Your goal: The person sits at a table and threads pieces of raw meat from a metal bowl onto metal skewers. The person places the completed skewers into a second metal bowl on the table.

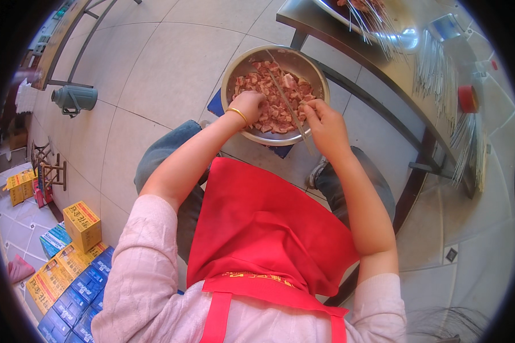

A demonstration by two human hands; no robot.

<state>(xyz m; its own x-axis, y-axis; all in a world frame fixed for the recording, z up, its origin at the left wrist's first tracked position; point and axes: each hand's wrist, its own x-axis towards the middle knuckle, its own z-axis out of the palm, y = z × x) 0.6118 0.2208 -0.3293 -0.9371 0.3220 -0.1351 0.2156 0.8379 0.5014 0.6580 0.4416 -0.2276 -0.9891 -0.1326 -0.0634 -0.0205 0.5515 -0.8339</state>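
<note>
A steel bowl (324, 79) of raw meat pieces (279, 118) stands between my knees, on a blue box (215, 103). My left hand (246, 108) dips into the left side of the meat, its fingertips mostly hidden, so I cannot tell whether it grips a piece. At the bowl's right rim, my right hand (326, 124) has thumb and fingers pinched together, apparently on the end of a thin skewer (279, 64) that slants up across the bowl. More thin skewers (288, 105) lie over the meat and stick out past the near rim, beside my right hand.
On the bench (339, 40) at right are a metal tray (405, 25) with meat skewers, bundles of bare skewers (435, 70) and a red tape roll (468, 99). A grey-blue vacuum flask (79, 99) stands on the tiled floor. Blue cartons (71, 304) and yellow cartons (83, 223) are stacked lower left.
</note>
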